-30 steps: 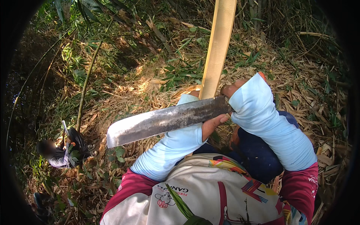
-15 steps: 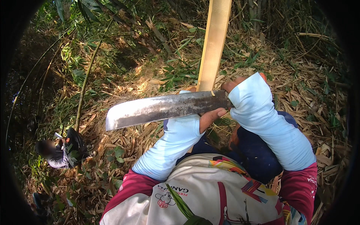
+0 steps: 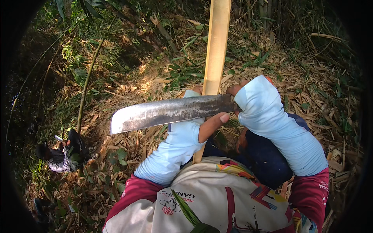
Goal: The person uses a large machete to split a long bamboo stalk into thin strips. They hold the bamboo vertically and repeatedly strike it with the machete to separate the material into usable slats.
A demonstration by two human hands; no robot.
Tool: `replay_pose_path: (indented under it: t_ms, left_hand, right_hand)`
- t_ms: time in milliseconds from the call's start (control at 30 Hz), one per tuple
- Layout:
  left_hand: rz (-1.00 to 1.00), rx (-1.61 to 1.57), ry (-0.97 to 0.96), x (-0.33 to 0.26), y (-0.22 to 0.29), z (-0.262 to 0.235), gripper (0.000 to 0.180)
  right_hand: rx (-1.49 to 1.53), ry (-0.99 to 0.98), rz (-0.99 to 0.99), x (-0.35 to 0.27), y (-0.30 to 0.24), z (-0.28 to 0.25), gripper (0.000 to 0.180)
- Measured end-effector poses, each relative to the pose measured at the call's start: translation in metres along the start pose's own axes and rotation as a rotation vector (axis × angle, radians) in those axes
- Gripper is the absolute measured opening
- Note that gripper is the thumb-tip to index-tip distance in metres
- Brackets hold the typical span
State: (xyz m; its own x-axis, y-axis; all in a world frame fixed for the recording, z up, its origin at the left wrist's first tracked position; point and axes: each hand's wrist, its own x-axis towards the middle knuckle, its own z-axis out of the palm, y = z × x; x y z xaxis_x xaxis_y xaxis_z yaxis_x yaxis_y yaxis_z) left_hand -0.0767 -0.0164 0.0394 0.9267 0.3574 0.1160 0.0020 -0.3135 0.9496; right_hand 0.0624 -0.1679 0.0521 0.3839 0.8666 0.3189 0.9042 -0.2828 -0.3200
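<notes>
A machete (image 3: 167, 112) with a broad, dark-stained blade lies crosswise in front of me, its tip to the left. My right hand (image 3: 237, 90), mostly covered by a light-blue sleeve, is closed around its handle, which is hidden. Under the blade runs a long, pale split bamboo strip (image 3: 215, 50), reaching from near my waist up past the top edge of the view. My left hand (image 3: 211, 127) is wrapped round the strip below the blade, thumb stretched along the near side. The blade hides most of its fingers.
Dry bamboo leaves and husks (image 3: 299, 89) litter the ground. At the lower left another person (image 3: 60, 159) sits holding something pale. A thin green bamboo stem (image 3: 88, 81) rises beside that person. Dense bamboo (image 3: 268, 19) stands at the back.
The bamboo strip has shifted a little to the left, and my left hand has moved slightly left with it. The machete and my right hand have hardly moved.
</notes>
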Motion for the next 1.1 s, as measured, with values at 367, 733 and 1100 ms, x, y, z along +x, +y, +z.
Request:
replay_pose_path:
  t_ms: [367,733,1100]
  left_hand:
    - [0.163,0.015,-0.015,-0.003,0.001,0.005,0.037]
    - [0.100,0.114,-0.040,-0.008,0.006,0.007,0.049]
    - [0.078,0.170,-0.013,-0.009,-0.004,0.008,0.041]
  right_hand:
    - [0.055,-0.022,-0.046,-0.001,-0.002,-0.002,0.017]
    - [0.051,-0.065,0.018,-0.005,-0.004,0.002,0.015]
    - [-0.126,-0.034,-0.016,-0.004,-0.006,-0.002,0.020]
